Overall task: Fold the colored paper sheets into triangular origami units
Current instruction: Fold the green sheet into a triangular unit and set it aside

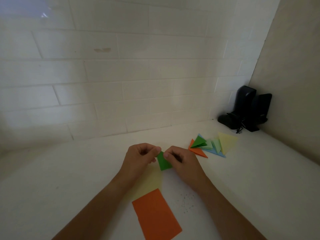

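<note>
Orange sheet (pixel 156 215) flat; green paper (pixel 164 161) folded, tapered.

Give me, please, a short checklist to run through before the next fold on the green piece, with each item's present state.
1. Left hand pinches the green piece: ok.
2. Right hand pinches it too: ok.
3. Green piece already a finished triangle: cannot tell, fingers cover its top.
4. Next sheets in reach, orange sheet over yellow sheet: ok.
5. Pile of folded units apart from the hands: ok.
6. Crease sharpness: cannot tell.
</note>
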A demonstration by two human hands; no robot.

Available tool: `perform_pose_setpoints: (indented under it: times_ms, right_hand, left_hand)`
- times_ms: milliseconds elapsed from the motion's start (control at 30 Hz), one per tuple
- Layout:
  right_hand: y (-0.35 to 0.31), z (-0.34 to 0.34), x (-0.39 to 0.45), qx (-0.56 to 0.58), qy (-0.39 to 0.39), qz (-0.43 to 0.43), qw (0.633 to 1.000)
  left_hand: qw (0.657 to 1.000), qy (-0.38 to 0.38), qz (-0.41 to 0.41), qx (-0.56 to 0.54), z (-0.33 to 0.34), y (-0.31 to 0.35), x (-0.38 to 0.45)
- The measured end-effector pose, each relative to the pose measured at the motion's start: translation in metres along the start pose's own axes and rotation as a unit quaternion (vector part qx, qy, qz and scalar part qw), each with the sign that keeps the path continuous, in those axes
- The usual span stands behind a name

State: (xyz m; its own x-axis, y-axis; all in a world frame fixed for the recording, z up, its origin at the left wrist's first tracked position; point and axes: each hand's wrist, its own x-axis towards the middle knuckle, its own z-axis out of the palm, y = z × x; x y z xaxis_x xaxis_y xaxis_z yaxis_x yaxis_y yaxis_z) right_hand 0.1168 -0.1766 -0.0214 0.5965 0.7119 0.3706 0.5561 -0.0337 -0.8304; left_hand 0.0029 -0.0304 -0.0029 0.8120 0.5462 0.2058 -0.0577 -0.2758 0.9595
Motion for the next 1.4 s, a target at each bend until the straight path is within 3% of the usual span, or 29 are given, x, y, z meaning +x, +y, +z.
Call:
perform_pose_setpoints:
  times_ms: [167, 567, 933, 1200, 1400]
  right_hand:
    - [0.0013, -0.0011, 0.0011, -0.002, 0.008, -0.003, 1.0]
    - [-0.0017, 0.0, 0.0008, 0.012, 0.016, 0.04, 0.999]
    - [-0.0032, -0.0019, -0.0002, 0.031, 0.07, 0.074, 0.994]
    - [-0.004, -0.0027, -0.0003, 0.042, 0.092, 0.098, 0.99]
    - [-0.005, -0.0011, -0.0008, 0.031, 0.073, 0.093, 0.993]
  left_hand:
    - [0.999, -0.038, 0.001, 0.007, 0.0, -0.0021, -0.0001]
    - [0.999, 0.032, 0.009, -0.002, 0.0001, -0.0033, 0.0042]
    - [0.997, 0.078, -0.012, -0.016, -0.003, -0.006, 0.0089]
    - [0.999, -0.019, -0.038, -0.029, 0.0023, 0.0013, 0.0014]
    - [0.998, 0.017, -0.044, -0.043, -0.0004, -0.0012, 0.0042]
